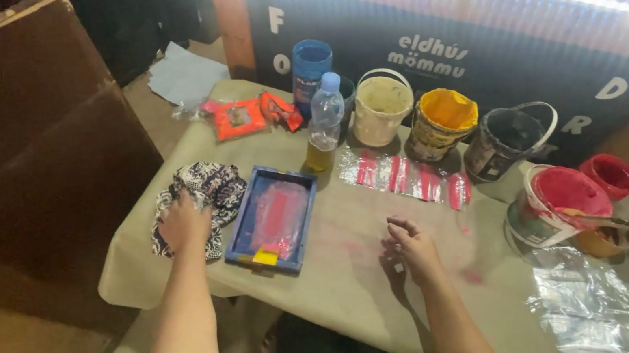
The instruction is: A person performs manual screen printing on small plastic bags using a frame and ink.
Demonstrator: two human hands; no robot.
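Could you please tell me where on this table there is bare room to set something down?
Bare paper shows between the blue screen frame and the right hand, below the strip of red prints. The left hand rests on the patterned cloth. It is crowded along the back with paint buckets and at right with the red paint tub.

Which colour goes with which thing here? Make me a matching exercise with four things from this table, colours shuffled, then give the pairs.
Things:
1. printing frame
2. open bucket behind the clear strips
3. tub with a stick in it
4. cloth under the left hand

Colours:
A. red paint
B. dark and white pattern
C. blue rim
D. yellow paint

Pairs: 1-C, 2-D, 3-A, 4-B
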